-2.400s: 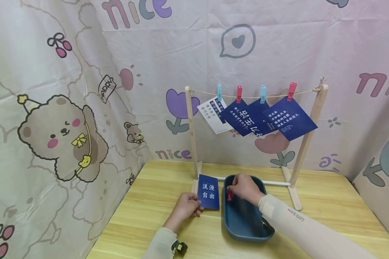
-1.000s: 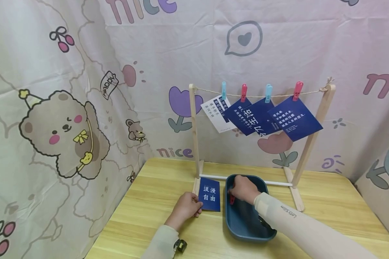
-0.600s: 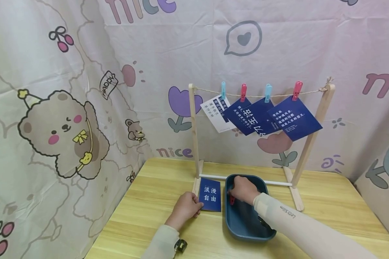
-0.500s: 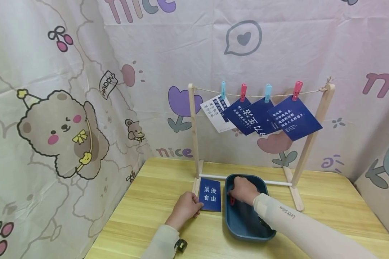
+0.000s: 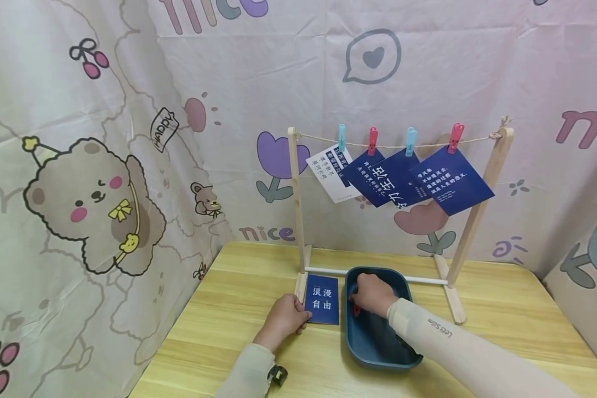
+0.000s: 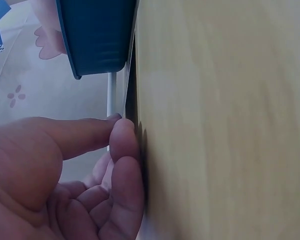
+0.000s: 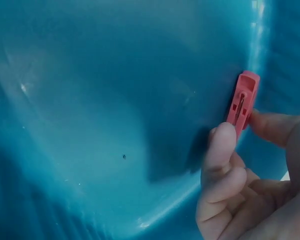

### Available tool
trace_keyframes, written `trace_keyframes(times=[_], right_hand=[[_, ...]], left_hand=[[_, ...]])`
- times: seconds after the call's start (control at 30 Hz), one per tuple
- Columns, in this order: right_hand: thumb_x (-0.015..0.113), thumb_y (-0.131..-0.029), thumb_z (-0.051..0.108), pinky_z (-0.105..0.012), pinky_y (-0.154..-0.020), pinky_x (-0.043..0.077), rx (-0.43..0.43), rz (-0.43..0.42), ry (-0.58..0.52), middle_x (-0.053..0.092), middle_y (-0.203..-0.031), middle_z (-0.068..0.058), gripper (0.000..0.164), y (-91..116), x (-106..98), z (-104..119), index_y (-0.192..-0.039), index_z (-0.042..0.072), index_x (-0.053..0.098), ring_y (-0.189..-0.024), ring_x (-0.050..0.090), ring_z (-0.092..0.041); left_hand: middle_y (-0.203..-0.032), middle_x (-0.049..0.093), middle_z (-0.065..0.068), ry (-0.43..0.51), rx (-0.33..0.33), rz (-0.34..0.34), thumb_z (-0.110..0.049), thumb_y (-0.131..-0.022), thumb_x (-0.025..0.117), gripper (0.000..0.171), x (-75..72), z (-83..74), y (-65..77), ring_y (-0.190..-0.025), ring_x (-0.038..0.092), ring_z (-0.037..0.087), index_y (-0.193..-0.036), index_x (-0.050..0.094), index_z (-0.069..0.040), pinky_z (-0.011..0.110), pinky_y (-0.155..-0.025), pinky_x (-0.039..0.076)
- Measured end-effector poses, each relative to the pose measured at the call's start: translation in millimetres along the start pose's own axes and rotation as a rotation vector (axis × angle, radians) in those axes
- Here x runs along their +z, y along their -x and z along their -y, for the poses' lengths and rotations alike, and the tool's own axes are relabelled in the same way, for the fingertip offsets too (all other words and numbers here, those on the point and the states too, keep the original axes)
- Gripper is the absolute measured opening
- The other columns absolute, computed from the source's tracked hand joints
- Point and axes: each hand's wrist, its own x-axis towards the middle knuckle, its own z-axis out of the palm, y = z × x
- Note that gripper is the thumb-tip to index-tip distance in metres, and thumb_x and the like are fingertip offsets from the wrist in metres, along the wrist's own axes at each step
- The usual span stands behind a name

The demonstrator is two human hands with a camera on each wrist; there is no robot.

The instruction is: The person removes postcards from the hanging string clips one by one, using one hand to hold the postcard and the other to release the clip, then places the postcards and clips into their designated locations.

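Observation:
In the head view, my left hand (image 5: pixel 283 318) pinches the near left corner of a blue card (image 5: pixel 323 298) with white characters, low at the table. The left wrist view shows that card edge-on between thumb and fingertips. Inside the dark blue tray (image 5: pixel 373 344), my right hand (image 5: pixel 375 296) holds a red clothespin (image 7: pixel 246 95) between thumb and fingers. The right wrist view has the clothespin close to the tray's side wall, one end jutting past the fingertips. From the head, only a bit of it shows below the hand.
Behind the tray stands a wooden rack (image 5: pixel 298 210) with a twine line (image 5: pixel 393 146). Red and blue clothespins hold several cards on it, including a white card (image 5: pixel 330 176). The rack's left foot (image 5: pixel 300 284) lies beside the held card. A printed cloth hangs behind.
The blue card has come down from a slightly raised tilt to lie flatter. My right hand has sunk a little deeper into the tray with the red clothespin. The head view has shifted slightly.

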Motion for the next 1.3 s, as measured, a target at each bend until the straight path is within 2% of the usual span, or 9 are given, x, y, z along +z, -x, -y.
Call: trace_keyframes(times=[0.2, 0.5, 0.97, 1.3], right_hand=[[0.080, -0.097, 0.024, -0.028, -0.046, 0.041, -0.004, -0.003, -0.004, 0.063, -0.062, -0.002, 0.031, 0, 0, -1, -0.071, 0.013, 0.065, -0.053, 0.060, -0.018], [0.080, -0.098, 0.024, -0.028, -0.049, 0.041, 0.008, 0.004, -0.020, 0.064, -0.064, -0.003, 0.029, 3, -3, 1, -0.075, 0.013, 0.066, -0.056, 0.061, -0.019], [0.080, -0.098, 0.025, -0.029, -0.048, 0.040, -0.008, -0.007, -0.021, 0.061, -0.062, -0.002, 0.032, 5, -4, 1, -0.073, 0.013, 0.064, -0.055, 0.059, -0.019], [0.081, -0.098, 0.027, -0.029, -0.051, 0.046, 0.017, 0.030, -0.057, 0.067, -0.069, -0.005, 0.025, 6, -5, -1, -0.085, 0.010, 0.068, -0.058, 0.063, -0.020]], left_hand=[[-0.071, 0.069, 0.010, 0.019, -0.003, 0.017, -0.003, -0.094, 0.082, 0.023, -1.1, 1.4, -2.6, -0.054, 0.065, 0.015, -0.087, 0.060, -0.005, 0.027, -0.050, 0.059], [-0.071, 0.070, 0.009, -0.007, -0.026, 0.039, -0.005, -0.094, 0.083, 0.024, -2.7, 0.7, -8.4, -0.053, 0.065, 0.014, -0.088, 0.060, -0.005, 0.024, -0.049, 0.057], [-0.070, 0.071, 0.010, -0.043, -0.056, 0.091, -0.006, -0.094, 0.084, 0.023, -7.3, -3.9, -9.0, -0.055, 0.069, 0.016, -0.089, 0.061, -0.004, 0.026, -0.051, 0.060], [-0.067, 0.072, 0.010, -0.057, -0.053, 0.131, -0.007, -0.093, 0.085, 0.025, -9.1, -2.8, -11.1, -0.053, 0.069, 0.014, -0.083, 0.062, -0.004, 0.025, -0.051, 0.059]])
